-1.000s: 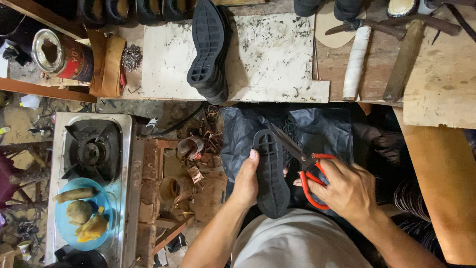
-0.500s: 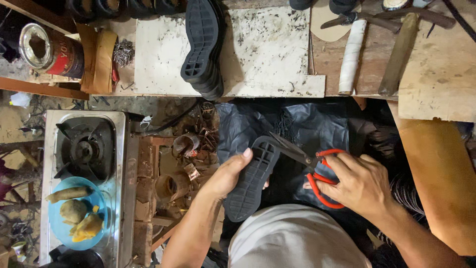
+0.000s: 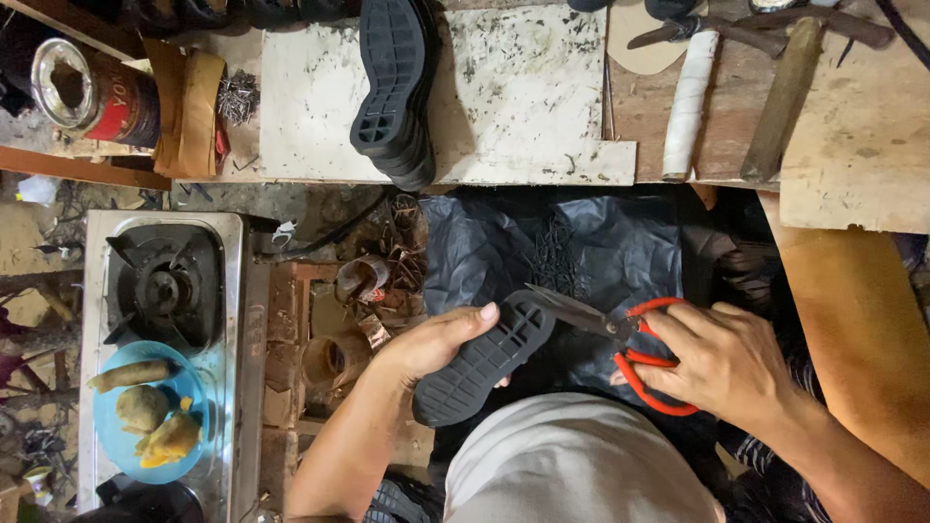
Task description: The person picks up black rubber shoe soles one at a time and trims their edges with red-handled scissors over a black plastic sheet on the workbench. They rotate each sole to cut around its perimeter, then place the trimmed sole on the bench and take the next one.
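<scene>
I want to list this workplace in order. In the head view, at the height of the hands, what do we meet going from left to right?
Blue plate of food → gas stove → left hand → black shoe sole → red-handled scissors → right hand.

Black rubber shoe sole (image 3: 484, 360) — tread side up, ribbed pattern visible, lying diagonally in the lower centre of the frame, toe end toward the upper right. Red-handled scissors (image 3: 620, 339) — steel blades parted, tips meeting the sole's upper edge; handles at centre right, just right of the sole.
</scene>
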